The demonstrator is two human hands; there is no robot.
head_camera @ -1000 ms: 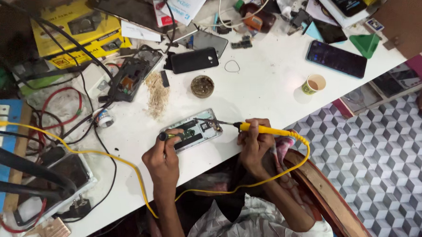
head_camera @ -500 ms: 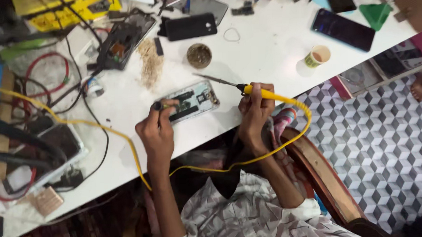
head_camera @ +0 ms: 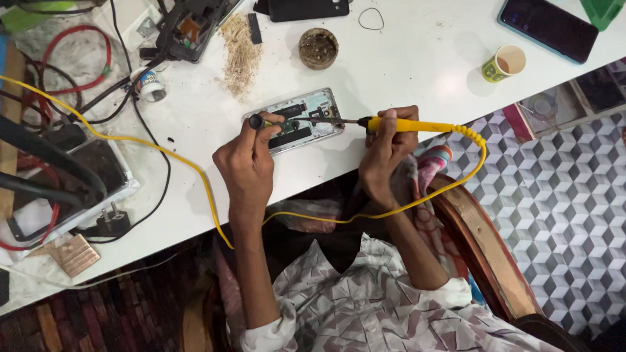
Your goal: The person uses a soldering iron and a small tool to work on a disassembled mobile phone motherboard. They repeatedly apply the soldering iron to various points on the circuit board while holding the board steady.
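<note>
1. White worktable, crowded at its far left with cables and opened devices; patterned tile floor to the right, a wooden chair arm near the person
2. Dark phone lying flat at far right, well apart from the work; another dark phone at the far edge, centre
3. Opened phone, back off and circuit boards exposed, lying flat close to the near table edge between the two hands. Judged light, rigid and fragile; best steadied by its metal frame, never by the boards
4. Left hand, fingers pinched shut on a small dark-tipped tool at the phone's left end
5. Right hand, fingers wrapped tightly around the soldering iron by its yellow handle, tip reaching onto the phone. The metal end is presumably hot, so hold the handle only
6. Yellow cord looping off the near edge and across the lap; it could snag
7. Paper cup and round tin, with bare table between them and beyond the phone
</note>
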